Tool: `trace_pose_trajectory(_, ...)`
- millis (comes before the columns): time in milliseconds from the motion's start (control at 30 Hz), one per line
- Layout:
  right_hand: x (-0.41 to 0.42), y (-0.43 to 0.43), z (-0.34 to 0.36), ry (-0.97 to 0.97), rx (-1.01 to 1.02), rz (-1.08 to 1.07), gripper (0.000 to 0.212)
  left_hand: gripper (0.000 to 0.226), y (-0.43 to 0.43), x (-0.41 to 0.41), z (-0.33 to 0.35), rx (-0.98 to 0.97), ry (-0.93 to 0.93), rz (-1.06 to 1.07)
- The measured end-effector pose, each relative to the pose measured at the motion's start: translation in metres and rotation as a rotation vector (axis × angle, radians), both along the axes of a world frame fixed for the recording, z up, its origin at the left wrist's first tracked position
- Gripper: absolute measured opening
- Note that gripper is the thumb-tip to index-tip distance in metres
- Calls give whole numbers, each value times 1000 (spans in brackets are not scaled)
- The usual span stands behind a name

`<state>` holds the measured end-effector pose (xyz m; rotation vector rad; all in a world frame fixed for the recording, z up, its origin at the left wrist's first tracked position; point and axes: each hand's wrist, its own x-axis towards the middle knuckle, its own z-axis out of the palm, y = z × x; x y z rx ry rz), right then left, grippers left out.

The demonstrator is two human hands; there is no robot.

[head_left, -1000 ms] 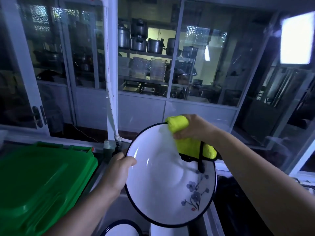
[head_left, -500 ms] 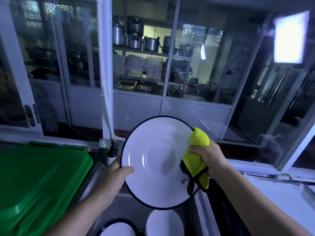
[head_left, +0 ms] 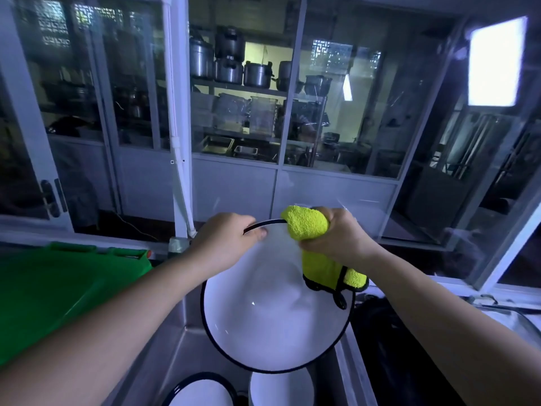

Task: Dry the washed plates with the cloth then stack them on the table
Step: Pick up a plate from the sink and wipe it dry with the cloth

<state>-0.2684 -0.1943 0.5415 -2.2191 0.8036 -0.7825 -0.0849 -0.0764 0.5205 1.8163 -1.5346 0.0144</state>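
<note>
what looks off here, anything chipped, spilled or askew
Nothing stands out. The left hand holds the plate by its top rim over the sink, the right hand grips the yellow cloth against it; no chips or spills show.

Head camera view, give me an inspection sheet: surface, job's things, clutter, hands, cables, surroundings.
Surface: steel sink below the hands; no table clearly seen.
Job's things: white dark-rimmed plate held tilted over the sink; yellow cloth at its upper right rim; more plates in the sink.
Clutter: green lid at left.
Hands: left hand grips the plate's top rim; right hand grips the cloth.
Cables: thin cable behind the glass.
Surroundings: glass partition; pots on shelves beyond.
</note>
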Motion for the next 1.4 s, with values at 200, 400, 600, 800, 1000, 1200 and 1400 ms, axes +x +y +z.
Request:
trace_pose_trajectory(200,-14,-9,-7,-225,231,-42,35,51,3,6,-17,-145,282,109)
trace_pose_trajectory(400,-16,-8,-39,-585,496,-231,28,56,5,16,-34,-351,788,190)
trace_pose_trajectory(600,-2,9,-67,-854,699,-386,24,21,3,-7,-57,-557,1038,327)
trace_pose_trajectory(800,-19,-4,-35,-638,393,-338,29,22,12,15,-34,-278,854,94)
trace_pose_trajectory(1000,-4,1,6,-264,37,-121,39,39,-10,16,20,-75,55,46)
trace_pose_trajectory(1200,-6,1,21,-178,44,-75,38,37,-9,12,2,-194,98,100)
trace_pose_trajectory(1400,-20,-4,3,-433,254,-152,35,32,-4,13,-20,-370,566,175)
